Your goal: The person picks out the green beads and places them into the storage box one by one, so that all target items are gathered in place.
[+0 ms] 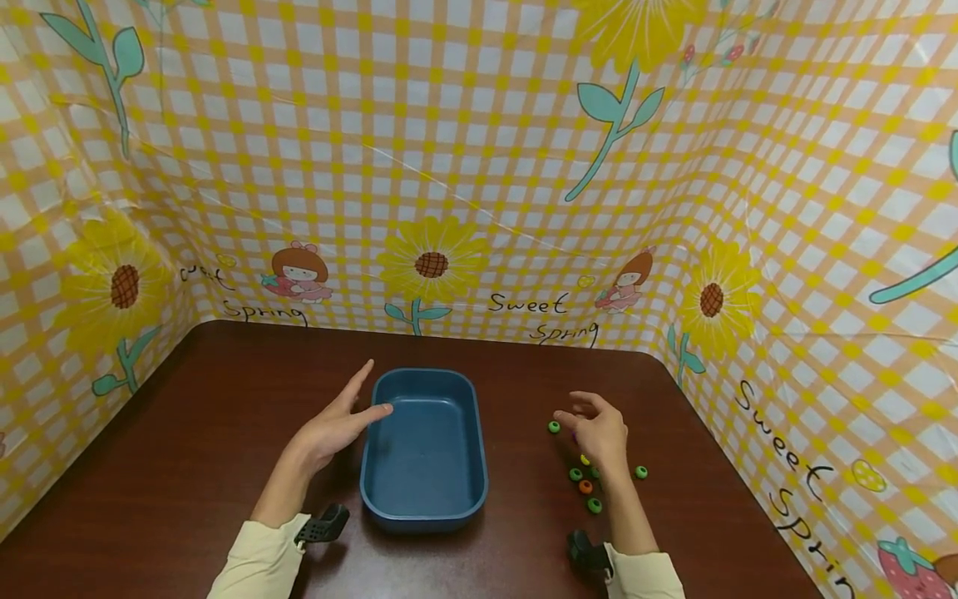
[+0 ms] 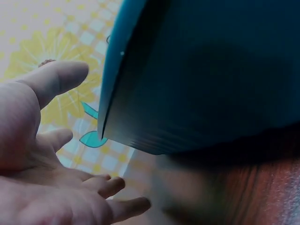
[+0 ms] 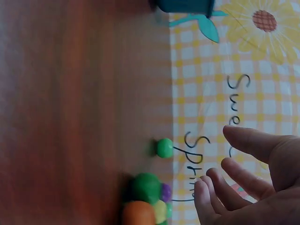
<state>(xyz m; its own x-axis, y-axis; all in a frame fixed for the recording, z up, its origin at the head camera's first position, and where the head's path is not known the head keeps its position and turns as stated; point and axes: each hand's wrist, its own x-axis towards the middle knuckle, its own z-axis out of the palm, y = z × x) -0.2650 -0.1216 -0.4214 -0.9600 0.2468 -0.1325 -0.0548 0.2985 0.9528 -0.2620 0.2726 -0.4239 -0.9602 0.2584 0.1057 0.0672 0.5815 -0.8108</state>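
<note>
A checked cloth (image 1: pixel 479 179) printed with sunflowers walls in a dark brown counter (image 1: pixel 202 433). Mid-counter stands a deep blue tray (image 1: pixel 425 470). The left hand (image 1: pixel 327 434) is just beside its left wall, grip relaxed with fingers and thumb spread. To the tray's right, green, orange, yellow and purple beads (image 1: pixel 586 487) lie loosely clustered. The right hand (image 1: pixel 601 434) hovers over their far part, its grip unclosed, fingers loosely bent.

Free lane between beads (image 1: pixel 586 489) and blue bin (image 1: pixel 424 524); walls obstruct.
</note>
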